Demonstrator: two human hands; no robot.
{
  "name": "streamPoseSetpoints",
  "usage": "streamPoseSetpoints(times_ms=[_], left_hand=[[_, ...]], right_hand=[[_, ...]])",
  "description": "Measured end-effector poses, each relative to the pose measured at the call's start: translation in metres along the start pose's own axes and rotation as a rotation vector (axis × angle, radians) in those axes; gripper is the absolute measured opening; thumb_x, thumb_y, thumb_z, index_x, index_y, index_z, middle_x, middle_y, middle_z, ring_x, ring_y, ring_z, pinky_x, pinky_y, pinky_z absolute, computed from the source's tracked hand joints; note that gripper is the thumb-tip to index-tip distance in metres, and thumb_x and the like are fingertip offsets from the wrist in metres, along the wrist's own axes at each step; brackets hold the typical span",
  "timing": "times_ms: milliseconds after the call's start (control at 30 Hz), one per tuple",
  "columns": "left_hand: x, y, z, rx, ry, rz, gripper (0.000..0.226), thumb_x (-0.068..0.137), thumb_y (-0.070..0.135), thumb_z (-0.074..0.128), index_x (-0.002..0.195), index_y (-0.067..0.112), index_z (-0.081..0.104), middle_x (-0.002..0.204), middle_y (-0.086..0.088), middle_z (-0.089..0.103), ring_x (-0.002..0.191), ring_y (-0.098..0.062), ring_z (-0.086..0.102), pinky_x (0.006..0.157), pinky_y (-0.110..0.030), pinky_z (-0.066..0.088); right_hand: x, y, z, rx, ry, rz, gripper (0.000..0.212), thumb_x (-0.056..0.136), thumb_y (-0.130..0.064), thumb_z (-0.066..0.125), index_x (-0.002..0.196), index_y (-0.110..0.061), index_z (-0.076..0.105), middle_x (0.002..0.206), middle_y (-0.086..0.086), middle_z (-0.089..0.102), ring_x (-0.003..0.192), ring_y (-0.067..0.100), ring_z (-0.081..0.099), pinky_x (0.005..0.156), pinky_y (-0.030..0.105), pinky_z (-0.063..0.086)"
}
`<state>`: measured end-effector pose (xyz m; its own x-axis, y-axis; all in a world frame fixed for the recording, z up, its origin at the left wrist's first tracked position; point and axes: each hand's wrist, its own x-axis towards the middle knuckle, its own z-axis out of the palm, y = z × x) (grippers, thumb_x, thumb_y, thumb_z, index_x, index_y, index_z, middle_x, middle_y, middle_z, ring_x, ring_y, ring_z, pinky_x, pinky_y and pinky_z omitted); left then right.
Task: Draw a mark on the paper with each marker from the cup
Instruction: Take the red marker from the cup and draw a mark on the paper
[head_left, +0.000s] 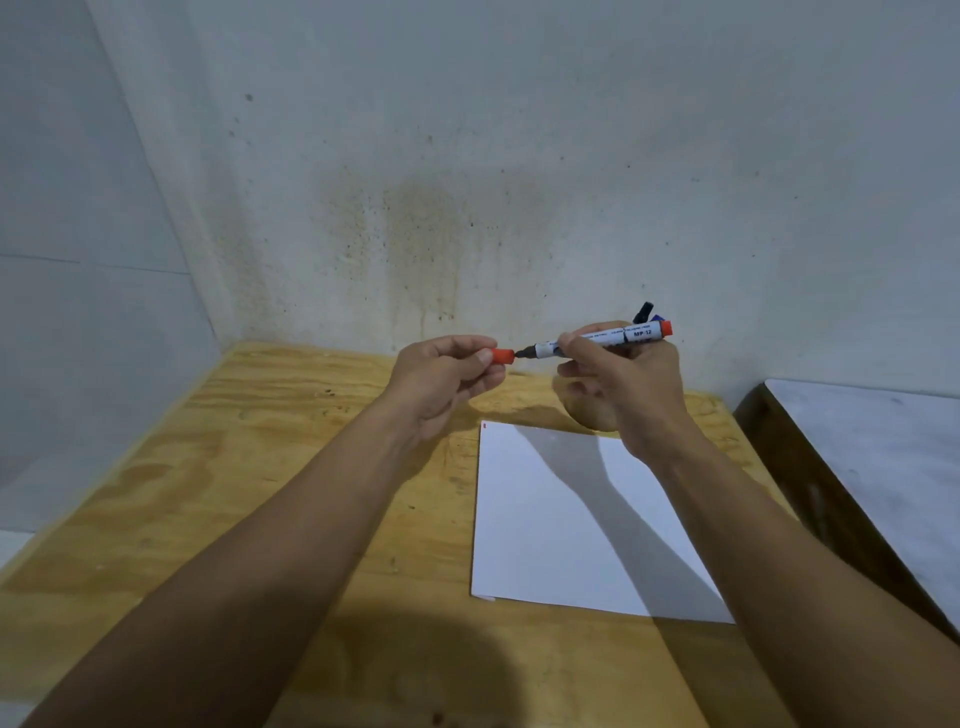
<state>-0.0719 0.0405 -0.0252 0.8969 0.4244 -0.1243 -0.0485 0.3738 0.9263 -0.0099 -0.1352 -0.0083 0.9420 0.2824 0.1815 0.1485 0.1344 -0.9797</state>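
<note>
My right hand (621, 384) grips a white marker (608, 340) with a red end, held level above the table, its dark tip pointing left. My left hand (447, 374) pinches the red cap (503, 356), which sits just off the tip. Behind my right hand a wooden cup (587, 410) is mostly hidden; a black marker (643, 312) and a blue marker (657, 317) stick up from it. A white sheet of paper (545, 519) lies on the table below my hands, with a small red mark (484, 426) at its far left corner.
The plywood table (234, 493) stands against a stained grey wall (467, 182) at the back and another wall at the left. To the right, a dark-edged surface with a pale top (883, 457) sits beside the table.
</note>
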Motion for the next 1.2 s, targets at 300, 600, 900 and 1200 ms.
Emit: streamPoseSetpoints(times_ms=[300,600,900,1200], left_hand=[[-0.008,-0.002,0.034,-0.082,-0.103,-0.057,0.011,0.084,-0.007,0.06,0.093,-0.01,0.063,0.082,-0.022,0.066,0.062,-0.019,0.07,0.06,-0.022,0.058],[-0.005,-0.009,0.069,0.05,-0.159,0.01,0.015,0.078,-0.003,0.069,0.091,-0.011,0.066,0.081,-0.023,0.07,0.071,-0.025,0.072,0.066,-0.027,0.061],[0.01,-0.027,0.094,0.878,0.028,0.504,0.018,0.075,0.019,0.075,0.092,0.013,0.07,0.091,-0.004,0.071,0.081,-0.02,0.065,0.07,-0.03,0.053],[0.026,-0.039,0.076,1.388,-0.278,0.717,0.044,0.08,0.001,0.056,0.123,0.009,0.058,0.128,-0.013,0.061,0.111,-0.034,0.057,0.091,-0.048,0.048]], right_hand=[[-0.003,-0.008,-0.021,0.015,0.015,-0.041,0.019,0.08,-0.007,0.078,0.09,0.007,0.072,0.077,0.014,0.071,0.062,0.014,0.068,0.054,0.02,0.052],[0.005,-0.007,-0.049,-0.097,-0.017,-0.015,0.015,0.092,-0.02,0.067,0.088,-0.007,0.074,0.082,0.003,0.073,0.069,0.0,0.067,0.065,0.018,0.052],[0.043,-0.039,-0.077,-0.616,0.052,-0.076,0.021,0.101,-0.025,0.049,0.1,-0.008,0.062,0.08,0.002,0.068,0.077,0.02,0.069,0.081,0.047,0.058],[0.074,-0.076,-0.088,-1.277,-0.085,-0.148,0.023,0.089,-0.027,0.07,0.104,-0.01,0.076,0.078,0.01,0.072,0.056,0.02,0.067,0.057,0.031,0.057]])
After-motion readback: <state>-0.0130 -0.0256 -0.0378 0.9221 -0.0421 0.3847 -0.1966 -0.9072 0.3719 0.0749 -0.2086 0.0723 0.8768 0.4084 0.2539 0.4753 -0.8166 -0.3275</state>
